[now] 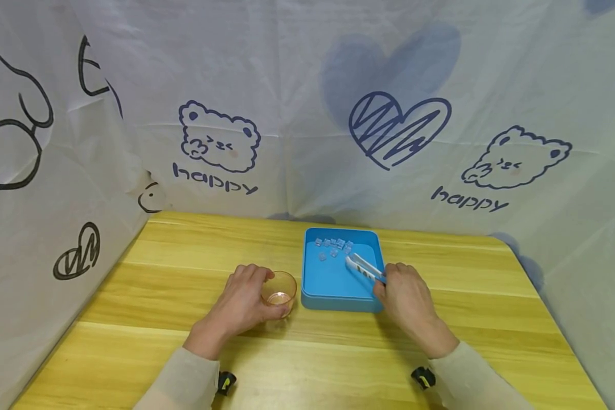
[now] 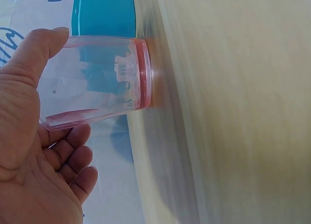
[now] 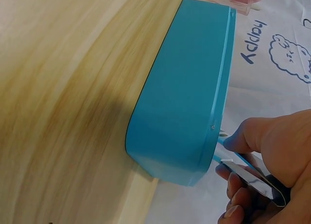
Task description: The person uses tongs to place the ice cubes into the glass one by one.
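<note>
My left hand (image 1: 246, 299) grips a clear, orange-tinted cup (image 2: 92, 80) near its rim, thumb on one side and fingers on the other. The cup stands upright on the table, just left of a blue box (image 1: 328, 304). Something whitish shows low in the cup in the left wrist view; I cannot tell if it lies inside. My right hand (image 1: 407, 293) pinches blue-and-white tongs (image 1: 366, 267) over the box's right wall. Their tips are inside the box, close to several small clear cubes (image 1: 333, 245). Whether a cube sits between the tips is unclear.
Under everything is a yellow wood-grain table (image 1: 307, 364). A pale printed cloth (image 1: 307, 125) hangs behind the table and along its sides. The box's walls stand up between the cubes and the cup.
</note>
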A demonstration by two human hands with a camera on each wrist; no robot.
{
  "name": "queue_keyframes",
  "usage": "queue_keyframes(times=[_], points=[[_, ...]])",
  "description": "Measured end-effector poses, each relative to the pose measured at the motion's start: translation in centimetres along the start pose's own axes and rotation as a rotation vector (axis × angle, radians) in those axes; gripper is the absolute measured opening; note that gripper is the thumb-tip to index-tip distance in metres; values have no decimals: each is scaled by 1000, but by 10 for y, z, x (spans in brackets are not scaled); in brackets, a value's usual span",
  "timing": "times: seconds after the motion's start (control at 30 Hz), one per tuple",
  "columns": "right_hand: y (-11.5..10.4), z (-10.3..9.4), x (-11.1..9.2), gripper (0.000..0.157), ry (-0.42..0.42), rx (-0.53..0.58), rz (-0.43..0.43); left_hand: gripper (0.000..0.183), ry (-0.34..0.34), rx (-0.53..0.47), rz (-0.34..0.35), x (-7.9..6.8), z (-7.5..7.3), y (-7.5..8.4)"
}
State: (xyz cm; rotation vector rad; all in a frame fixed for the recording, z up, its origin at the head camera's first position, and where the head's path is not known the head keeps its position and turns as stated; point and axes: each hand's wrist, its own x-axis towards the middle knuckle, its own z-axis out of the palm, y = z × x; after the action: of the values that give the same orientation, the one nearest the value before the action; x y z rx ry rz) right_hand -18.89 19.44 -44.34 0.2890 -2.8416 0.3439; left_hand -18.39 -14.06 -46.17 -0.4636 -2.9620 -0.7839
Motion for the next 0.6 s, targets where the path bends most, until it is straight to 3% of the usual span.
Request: queue_keyframes(times=[0.33,0.6], points=[[-6,-9,-1,21,27,47,-19,78,-4,9,0,1,0,1],[-26,-25,-6,16,27,133,-38,77,0,33,20,2,-2,1]])
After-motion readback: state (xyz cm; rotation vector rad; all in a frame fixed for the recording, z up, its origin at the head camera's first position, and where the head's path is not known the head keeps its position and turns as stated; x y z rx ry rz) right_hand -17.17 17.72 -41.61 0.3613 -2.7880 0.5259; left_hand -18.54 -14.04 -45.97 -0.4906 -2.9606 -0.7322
